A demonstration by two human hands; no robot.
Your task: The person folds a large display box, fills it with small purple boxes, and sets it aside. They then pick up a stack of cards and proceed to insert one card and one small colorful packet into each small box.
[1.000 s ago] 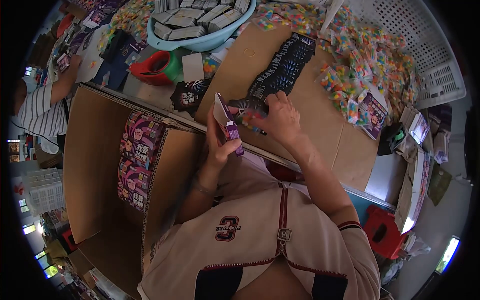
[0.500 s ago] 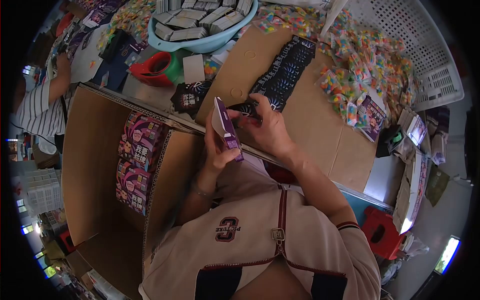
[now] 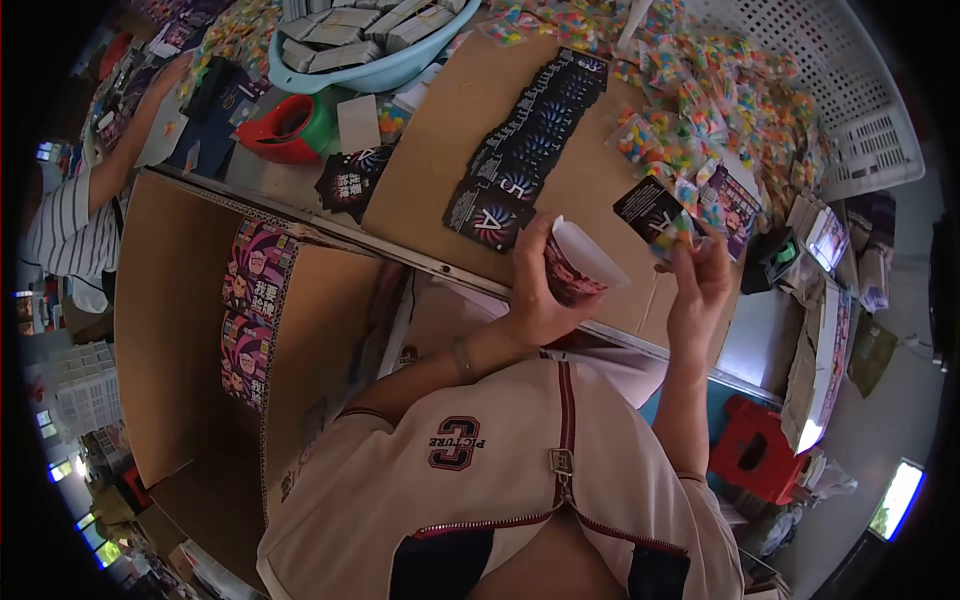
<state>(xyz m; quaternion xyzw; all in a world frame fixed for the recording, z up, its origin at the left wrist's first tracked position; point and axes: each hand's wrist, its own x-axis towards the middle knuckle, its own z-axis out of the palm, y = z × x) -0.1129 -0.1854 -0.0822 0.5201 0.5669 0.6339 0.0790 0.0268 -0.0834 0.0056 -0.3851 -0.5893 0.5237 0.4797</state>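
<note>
My left hand [image 3: 540, 285] is wrapped round a small open card box [image 3: 575, 278], pinkish-purple outside with a white inside; its mouth tilts up towards the right. At the right, my right hand [image 3: 700, 280] pinches a clear packet of coloured pieces [image 3: 668, 240] between thumb and fingers. A black card [image 3: 648, 208] with a starburst and a letter A overlaps the packet, just past the fingertips. Beyond my left hand a fanned row of black cards [image 3: 530, 140] lies on the cardboard sheet [image 3: 425, 170].
Many packets of coloured pieces [image 3: 720, 110] are heaped by a white basket [image 3: 860, 120]. A blue basin [image 3: 375, 75] holds banded card stacks. A tape dispenser [image 3: 285, 130] stands nearby. A carton [image 3: 190, 320] with printed boxes [image 3: 245, 355] is at left; another person's arm [image 3: 125, 150] shows behind.
My right hand has moved right from the card row to the packet heap and now pinches a packet. My left hand has swung right with the box, its opening now turned up.
</note>
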